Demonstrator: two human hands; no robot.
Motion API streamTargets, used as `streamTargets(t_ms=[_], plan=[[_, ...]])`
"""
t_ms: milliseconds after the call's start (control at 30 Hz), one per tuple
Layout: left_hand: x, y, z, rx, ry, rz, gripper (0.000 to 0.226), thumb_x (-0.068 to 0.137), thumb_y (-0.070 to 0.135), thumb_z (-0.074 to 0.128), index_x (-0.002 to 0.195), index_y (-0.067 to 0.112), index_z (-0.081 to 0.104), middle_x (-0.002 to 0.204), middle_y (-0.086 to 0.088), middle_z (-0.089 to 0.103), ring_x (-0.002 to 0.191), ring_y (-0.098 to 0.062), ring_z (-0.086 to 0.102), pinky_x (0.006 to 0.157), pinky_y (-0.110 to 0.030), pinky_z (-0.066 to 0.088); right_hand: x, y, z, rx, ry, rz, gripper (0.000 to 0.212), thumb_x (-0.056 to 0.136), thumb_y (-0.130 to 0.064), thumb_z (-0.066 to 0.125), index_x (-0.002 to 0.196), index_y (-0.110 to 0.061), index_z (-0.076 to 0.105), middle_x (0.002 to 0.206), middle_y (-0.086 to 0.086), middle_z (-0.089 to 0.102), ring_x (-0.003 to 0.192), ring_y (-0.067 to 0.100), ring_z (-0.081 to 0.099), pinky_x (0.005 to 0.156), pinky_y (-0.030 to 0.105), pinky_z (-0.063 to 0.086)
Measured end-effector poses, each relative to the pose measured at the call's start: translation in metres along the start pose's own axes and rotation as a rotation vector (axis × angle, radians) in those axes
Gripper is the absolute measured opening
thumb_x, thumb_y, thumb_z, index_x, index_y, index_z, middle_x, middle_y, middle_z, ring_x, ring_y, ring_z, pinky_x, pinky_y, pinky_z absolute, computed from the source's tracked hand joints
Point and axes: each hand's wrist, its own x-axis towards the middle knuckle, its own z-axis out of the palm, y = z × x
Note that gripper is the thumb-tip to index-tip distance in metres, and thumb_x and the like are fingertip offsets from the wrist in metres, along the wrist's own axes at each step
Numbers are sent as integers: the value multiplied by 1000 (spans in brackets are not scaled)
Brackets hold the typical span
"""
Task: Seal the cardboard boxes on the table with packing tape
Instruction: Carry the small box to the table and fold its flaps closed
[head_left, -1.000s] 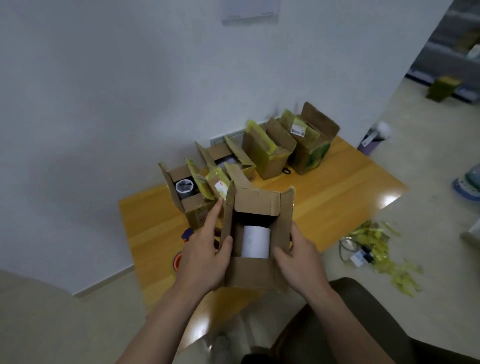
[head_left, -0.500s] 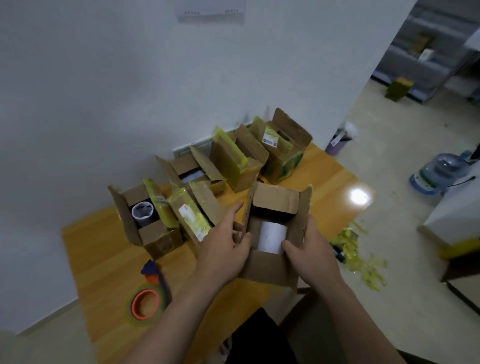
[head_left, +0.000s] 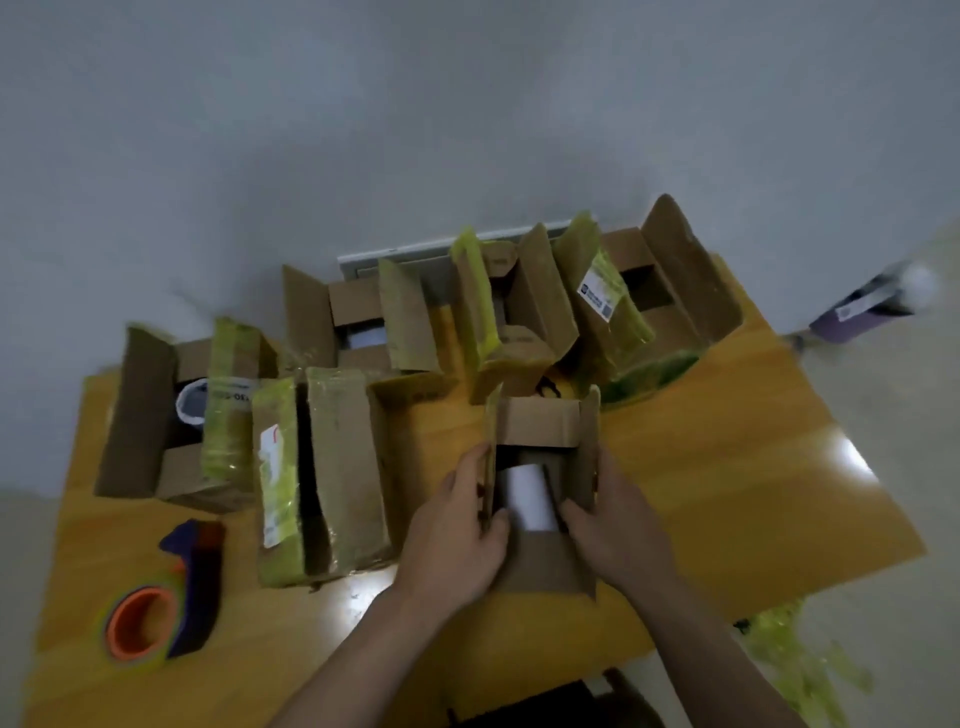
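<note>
I hold a small open cardboard box over the wooden table. A white cylinder stands inside it. My left hand grips the box's left wall, thumb over the edge. My right hand grips the right wall the same way. A tape dispenser with an orange core and yellowish tape lies at the table's near left corner, apart from both hands.
Several other open boxes with yellow tape remnants stand along the back: one close left, one far left, one at the wall, two more right. Torn yellow tape scraps litter the floor right.
The view has tilted down and closer to the table. The held box has come lower over the tabletop, with both hands keeping their grip on its sides.
</note>
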Motion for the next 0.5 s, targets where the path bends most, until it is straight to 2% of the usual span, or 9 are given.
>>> streamTargets(t_ms=[67,167,233,333,400,500], plan=[[12,-2,16,17,39,-77,74,99,36,61,155,48,14,123,6,62,81,-7,65,74,-37,57,22,16,2,-12,-84,-41,68,97,-32,60,154,-38,24,115,-5,61,84,17,62,69,43,56],[13,-8,33,31,78,-172,76,100,34,61,152,55,10,115,11,60,80,-3,63,71,-36,57,34,32,11,-16,-144,-71,75,96,-33,60,155,-45,16,110,-9,60,74,8,59,53,28,44],[15,-13,44,11,90,-206,76,100,33,61,147,62,8,113,14,59,81,-1,62,67,-30,53,40,41,13,-12,-168,-72,74,94,-32,60,152,-48,17,108,-13,58,75,5,58,55,26,46],[21,-20,56,-7,103,-239,75,100,32,60,145,64,9,107,20,57,80,1,61,63,-24,46,50,48,19,21,-210,-55,66,95,-28,59,148,-48,26,113,-13,62,85,9,61,70,36,57],[27,-23,60,-27,122,-270,74,100,30,60,143,66,11,103,24,55,81,-2,61,65,-27,49,57,47,27,37,-213,-64,67,94,-27,58,148,-48,26,113,-12,63,86,9,61,72,39,57],[38,-28,58,-49,149,-301,72,97,29,61,140,67,18,98,20,59,83,-11,63,74,-41,53,67,44,36,1,-186,-112,74,91,-32,57,152,-49,19,113,-11,59,81,9,58,67,38,53]])
